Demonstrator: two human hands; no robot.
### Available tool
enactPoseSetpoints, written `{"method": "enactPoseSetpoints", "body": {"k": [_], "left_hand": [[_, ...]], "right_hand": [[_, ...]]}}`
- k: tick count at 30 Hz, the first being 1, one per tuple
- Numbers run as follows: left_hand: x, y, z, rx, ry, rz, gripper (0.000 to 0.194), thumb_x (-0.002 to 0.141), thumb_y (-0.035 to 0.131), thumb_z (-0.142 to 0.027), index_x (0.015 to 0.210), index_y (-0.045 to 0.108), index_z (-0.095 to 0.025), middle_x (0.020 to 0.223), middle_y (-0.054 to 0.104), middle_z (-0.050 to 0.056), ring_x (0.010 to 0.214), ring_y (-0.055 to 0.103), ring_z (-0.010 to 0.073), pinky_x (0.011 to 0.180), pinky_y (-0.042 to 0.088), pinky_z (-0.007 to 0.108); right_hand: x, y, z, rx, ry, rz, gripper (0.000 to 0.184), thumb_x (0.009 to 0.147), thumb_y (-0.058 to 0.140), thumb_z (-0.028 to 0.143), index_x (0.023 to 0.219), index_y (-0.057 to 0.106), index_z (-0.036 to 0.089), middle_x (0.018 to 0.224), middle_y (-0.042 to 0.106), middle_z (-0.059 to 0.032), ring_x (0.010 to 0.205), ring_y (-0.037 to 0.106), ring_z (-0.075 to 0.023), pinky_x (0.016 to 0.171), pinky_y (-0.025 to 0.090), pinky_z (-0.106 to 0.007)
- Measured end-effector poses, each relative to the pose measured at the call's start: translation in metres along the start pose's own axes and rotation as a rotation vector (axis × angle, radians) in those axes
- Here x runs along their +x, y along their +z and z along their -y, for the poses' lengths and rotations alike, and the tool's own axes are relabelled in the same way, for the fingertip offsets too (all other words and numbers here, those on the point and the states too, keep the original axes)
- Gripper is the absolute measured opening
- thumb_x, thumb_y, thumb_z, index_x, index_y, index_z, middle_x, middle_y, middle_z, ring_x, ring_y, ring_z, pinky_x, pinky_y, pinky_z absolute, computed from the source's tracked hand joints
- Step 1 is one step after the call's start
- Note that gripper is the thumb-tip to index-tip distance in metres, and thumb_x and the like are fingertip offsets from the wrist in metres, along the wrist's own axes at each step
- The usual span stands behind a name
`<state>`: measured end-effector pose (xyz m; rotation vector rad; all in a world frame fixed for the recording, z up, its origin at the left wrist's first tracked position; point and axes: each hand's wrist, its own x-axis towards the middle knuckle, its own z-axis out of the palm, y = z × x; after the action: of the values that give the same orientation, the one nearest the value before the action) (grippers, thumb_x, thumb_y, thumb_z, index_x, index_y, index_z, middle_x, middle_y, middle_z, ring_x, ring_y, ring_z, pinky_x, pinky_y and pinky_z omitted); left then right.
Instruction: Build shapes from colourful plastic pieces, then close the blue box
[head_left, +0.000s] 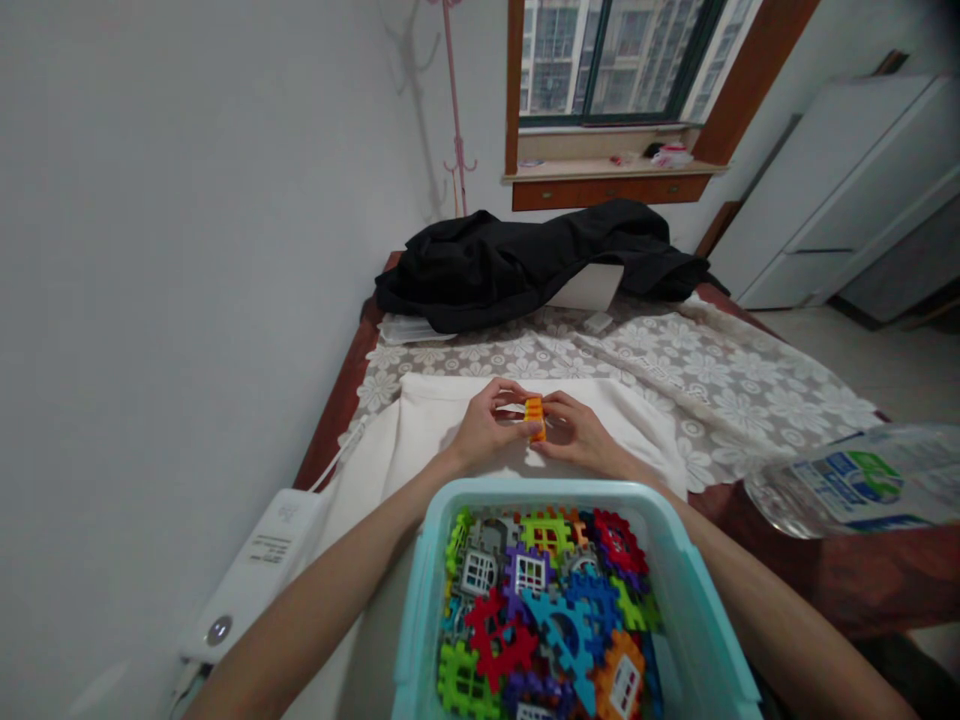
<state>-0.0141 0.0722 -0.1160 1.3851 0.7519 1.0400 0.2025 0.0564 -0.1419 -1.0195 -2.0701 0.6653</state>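
Note:
Just beyond the tub, my left hand [491,425] and my right hand [581,433] meet over the white cloth [420,405]. Between them is an orange toothed building piece [534,417], seen nearly edge-on. Fingers of both hands are closed on it, one hand from each side. In front of me stands a light-blue plastic tub [540,490], with my forearms passing on either side. It holds many interlocking plastic pieces, among them a red one [501,638], a blue triangular one [566,630] and an orange one with a white window [621,675].
A black garment [517,260] lies across the table's far end beside a white box [589,287]. At right, a large clear bottle [855,480] lies on its side. A white power strip-like box [255,570] with a cord sits along the left wall.

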Motion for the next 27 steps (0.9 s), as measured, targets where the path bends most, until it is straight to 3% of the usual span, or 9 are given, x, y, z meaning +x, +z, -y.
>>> {"method": "enactPoseSetpoints", "body": {"k": [9, 16, 27], "left_hand": [[0.0006, -0.0028, 0.0023, 0.038, 0.036, 0.070, 0.069, 0.067, 0.099, -0.028, 0.121, 0.057, -0.022, 0.132, 0.072, 0.015, 0.125, 0.068, 0.0281, 0.096, 0.058, 0.037], [-0.0004, -0.0028, 0.0021, 0.065, 0.013, 0.055, 0.073, 0.066, 0.100, -0.031, 0.124, 0.057, -0.021, 0.124, 0.072, 0.011, 0.112, 0.073, 0.0252, 0.101, 0.058, 0.042], [0.0001, -0.0032, 0.0024, 0.004, -0.044, 0.051, 0.078, 0.062, 0.102, -0.029, 0.124, 0.055, -0.021, 0.122, 0.074, 0.013, 0.110, 0.075, 0.0263, 0.099, 0.058, 0.041]], "right_hand": [[0.0003, -0.0009, 0.0033, 0.005, 0.019, -0.035, 0.032, 0.087, 0.078, 0.037, 0.115, 0.071, 0.025, 0.115, 0.069, -0.0081, 0.103, 0.069, -0.0268, 0.090, 0.056, -0.044], [0.0011, -0.0011, 0.0055, 0.017, 0.043, -0.042, 0.031, 0.086, 0.078, 0.036, 0.114, 0.072, 0.026, 0.115, 0.069, -0.0078, 0.103, 0.068, -0.0271, 0.092, 0.056, -0.044], [0.0014, -0.0024, 0.0076, 0.026, 0.052, -0.024, 0.030, 0.088, 0.077, 0.039, 0.114, 0.073, 0.025, 0.114, 0.069, -0.0083, 0.103, 0.068, -0.0268, 0.092, 0.055, -0.044]]}}
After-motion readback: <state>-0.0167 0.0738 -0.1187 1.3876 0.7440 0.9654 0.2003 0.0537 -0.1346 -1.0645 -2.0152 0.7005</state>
